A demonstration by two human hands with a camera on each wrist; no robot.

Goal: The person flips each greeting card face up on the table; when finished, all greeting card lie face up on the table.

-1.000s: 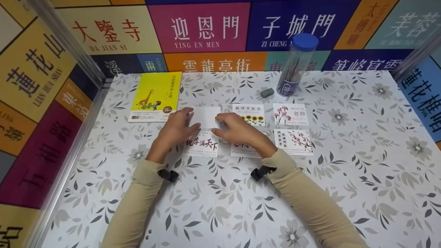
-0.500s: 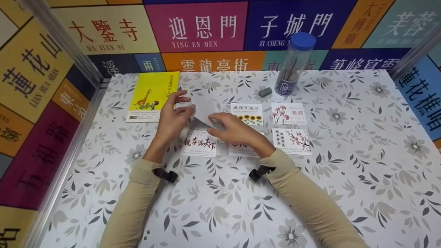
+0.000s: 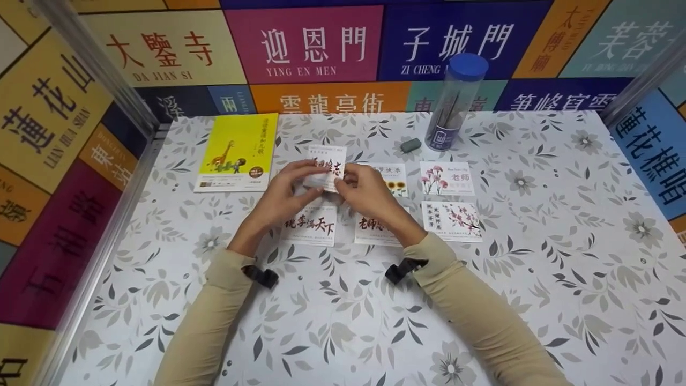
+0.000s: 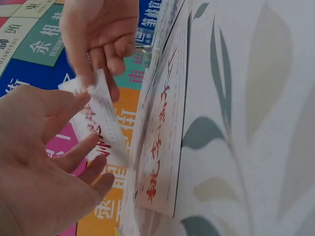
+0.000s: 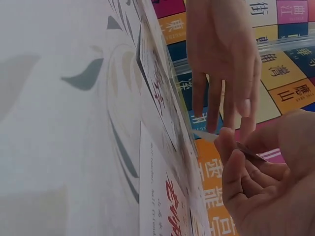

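Observation:
A small white card (image 3: 328, 167) with red calligraphy is held tilted above the table between both hands. My right hand (image 3: 351, 179) pinches its right edge between thumb and fingers, as the right wrist view shows (image 5: 236, 147). My left hand (image 3: 305, 174) touches the card's left edge with straight fingers (image 5: 216, 98). In the left wrist view the card (image 4: 98, 125) leans against the spread fingers of my left hand (image 4: 74, 128). Under the hands lie a card with black and red calligraphy (image 3: 312, 225) and another card (image 3: 370, 228), which my right wrist partly covers.
A sunflower card (image 3: 395, 182), a carnation card (image 3: 446, 178) and a blossom card (image 3: 451, 221) lie to the right. A yellow book (image 3: 236, 151) lies at the left. A grey eraser (image 3: 411, 145) and a blue-lidded clear tube (image 3: 453, 102) stand behind. Printed walls enclose the floral table (image 3: 536, 257).
The card lay flat with its blank side up under both hands. It has been lifted and turned over, and its red writing now faces up.

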